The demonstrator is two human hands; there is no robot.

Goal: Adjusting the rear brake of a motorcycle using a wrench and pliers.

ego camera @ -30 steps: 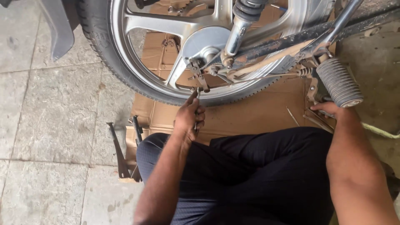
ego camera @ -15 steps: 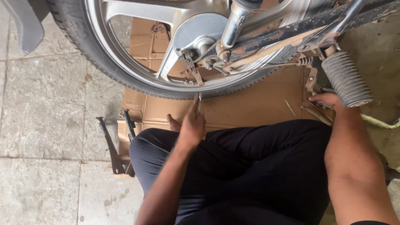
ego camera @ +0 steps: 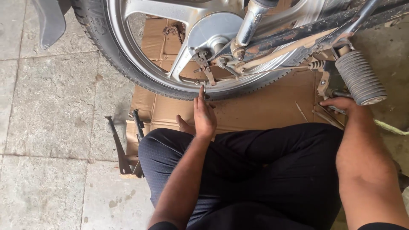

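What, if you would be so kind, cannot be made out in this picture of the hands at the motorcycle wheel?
All in the head view:
- The tool in the left hand: only a thin tip shows above the fingers.
- The right hand: the footpeg and frame hide its fingers and whether it grips anything.
- The wheel: cut off by the top edge.
- The dark tools beside the knee: shape unclear.

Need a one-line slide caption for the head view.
Seated person's left hand reaches a small tool toward the motorcycle rear wheel; right hand rests below the ribbed footpeg.
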